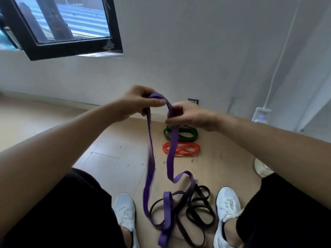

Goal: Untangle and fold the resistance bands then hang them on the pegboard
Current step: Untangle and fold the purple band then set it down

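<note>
While the person sits on the pale wood-plank floor [111,154], four flat elastic bands are in view. One purple band [169,158] hangs from both hands down onto one tangled black band [191,200]. Beyond lie one coiled green band [189,130] and one coiled orange band [188,151]. The left hand [138,102] grips the purple fold; the right hand [193,117] pinches it beside.

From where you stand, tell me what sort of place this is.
Probably a plain indoor room, not a fitted gym: a white wall, a dark-framed window, and a wood-look floor where the purple band trails down.
</note>
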